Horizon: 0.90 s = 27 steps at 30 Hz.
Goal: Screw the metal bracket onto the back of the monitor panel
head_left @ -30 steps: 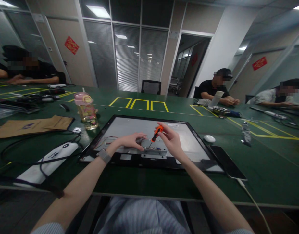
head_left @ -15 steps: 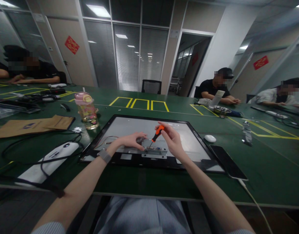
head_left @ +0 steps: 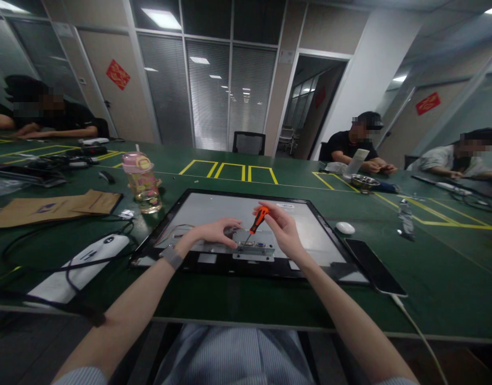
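My right hand [head_left: 283,227] is closed around the orange and black handle of a screwdriver [head_left: 258,220]. The screwdriver tilts, its thin shaft running down to the left into a silver metal bracket [head_left: 254,255]. At the bracket's left end is my left hand [head_left: 218,232], thumb at the near side and fingers at the far side, steadying it; a dark piece shows between them. Small parts sit in the bracket, too small to name. Beneath both hands lies a flat display panel [head_left: 310,211] with a grey back and black frame. Thin wires [head_left: 174,231] cross its left part.
Left of the panel stand a pink-lidded bottle [head_left: 142,184], a paper bag [head_left: 49,208] and a white power bank [head_left: 83,267] with black cables. To the right lie a white case [head_left: 345,228] and a phone [head_left: 374,266] on a cable. Several people sit across the green table [head_left: 229,299].
The screwdriver handle has turned slightly in my right hand, its tip staying at the bracket. My left hand has not visibly moved.
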{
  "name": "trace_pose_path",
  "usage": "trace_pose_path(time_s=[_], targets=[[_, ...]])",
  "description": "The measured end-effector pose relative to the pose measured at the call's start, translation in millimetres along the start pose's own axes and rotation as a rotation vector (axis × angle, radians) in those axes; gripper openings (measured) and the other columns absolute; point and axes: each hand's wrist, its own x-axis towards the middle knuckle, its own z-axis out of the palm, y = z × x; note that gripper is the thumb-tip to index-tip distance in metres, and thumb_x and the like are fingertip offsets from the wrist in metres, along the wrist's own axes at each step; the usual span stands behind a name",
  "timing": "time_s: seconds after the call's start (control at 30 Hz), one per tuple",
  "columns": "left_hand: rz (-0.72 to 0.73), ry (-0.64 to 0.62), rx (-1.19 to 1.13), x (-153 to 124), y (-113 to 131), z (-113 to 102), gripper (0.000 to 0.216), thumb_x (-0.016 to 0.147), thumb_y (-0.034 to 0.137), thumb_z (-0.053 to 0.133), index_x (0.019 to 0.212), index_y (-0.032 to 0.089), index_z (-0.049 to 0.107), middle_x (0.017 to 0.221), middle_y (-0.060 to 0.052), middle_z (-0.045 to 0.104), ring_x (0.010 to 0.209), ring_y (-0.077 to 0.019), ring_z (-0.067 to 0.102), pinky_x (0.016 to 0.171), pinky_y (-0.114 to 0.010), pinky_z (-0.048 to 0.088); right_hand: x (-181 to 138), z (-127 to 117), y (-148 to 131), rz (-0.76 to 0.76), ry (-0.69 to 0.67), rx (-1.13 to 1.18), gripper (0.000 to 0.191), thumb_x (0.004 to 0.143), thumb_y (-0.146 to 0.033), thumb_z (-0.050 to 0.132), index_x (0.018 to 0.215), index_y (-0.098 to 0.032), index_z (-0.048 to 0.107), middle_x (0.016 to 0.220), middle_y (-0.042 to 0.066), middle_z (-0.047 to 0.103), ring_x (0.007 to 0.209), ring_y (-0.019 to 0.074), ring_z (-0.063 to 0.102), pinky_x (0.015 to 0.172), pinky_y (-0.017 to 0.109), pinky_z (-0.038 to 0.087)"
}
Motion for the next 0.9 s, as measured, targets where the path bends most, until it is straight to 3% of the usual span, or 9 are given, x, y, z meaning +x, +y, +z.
trace_pose_path(time_s=[0.13,0.33,0.57,0.67,0.8,0.9], targets=[[0.007,0.000,0.000,0.6,-0.5,-0.3,0.075,0.063,0.053,0.078,0.129,0.029,0.054,0.153,-0.004,0.034,0.145,-0.0310,0.020,0.118,-0.046,0.018,-0.6,1.3,-0.5,-0.011,-0.035,0.017,0.029,0.091,-0.037,0.056,0.119,-0.029,0.062,0.115,0.006,0.067,0.108,0.0215,0.063,0.098,0.042,0.048],[-0.007,-0.001,0.010,-1.5,3.3,0.1,0.072,0.066,0.048,0.078,0.130,0.027,0.054,0.154,-0.004,0.033,0.146,-0.0308,0.017,0.119,-0.047,0.014,1.5,-1.6,3.8,-0.004,0.004,0.046,0.019,0.080,-0.033,0.072,0.098,-0.028,0.072,0.096,0.003,0.065,0.089,0.0167,0.064,0.080,0.031,0.054],[0.005,-0.010,0.008,0.7,-0.6,0.1,0.073,0.066,0.049,0.077,0.131,0.026,0.053,0.154,-0.006,0.033,0.145,-0.0304,0.020,0.118,-0.047,0.018,0.5,-2.0,0.5,0.029,-0.092,0.117,0.029,0.091,-0.034,0.058,0.120,-0.030,0.063,0.109,0.005,0.070,0.105,0.0199,0.064,0.098,0.041,0.048],[-0.001,-0.007,0.013,1.7,-1.4,0.6,0.074,0.065,0.050,0.078,0.131,0.026,0.053,0.153,-0.007,0.033,0.145,-0.0306,0.020,0.118,-0.047,0.017,0.8,-0.5,2.2,0.005,-0.063,0.105,0.026,0.086,-0.033,0.065,0.112,-0.030,0.067,0.109,0.005,0.066,0.103,0.0191,0.062,0.092,0.036,0.050],[-0.007,0.002,0.019,1.0,0.4,1.2,0.075,0.065,0.050,0.078,0.131,0.025,0.053,0.153,-0.007,0.033,0.145,-0.0303,0.020,0.119,-0.046,0.015,2.2,-0.6,6.4,-0.053,0.024,0.089,0.014,0.079,-0.031,0.073,0.093,-0.028,0.073,0.093,0.002,0.062,0.089,0.0159,0.061,0.079,0.029,0.053],[-0.005,-0.001,0.019,0.3,0.8,1.1,0.074,0.065,0.050,0.078,0.131,0.027,0.053,0.154,-0.006,0.033,0.146,-0.0295,0.017,0.119,-0.046,0.013,2.1,-1.8,6.0,-0.048,0.020,0.068,0.015,0.084,-0.031,0.068,0.098,-0.029,0.072,0.095,0.002,0.065,0.091,0.0165,0.063,0.082,0.031,0.053]])
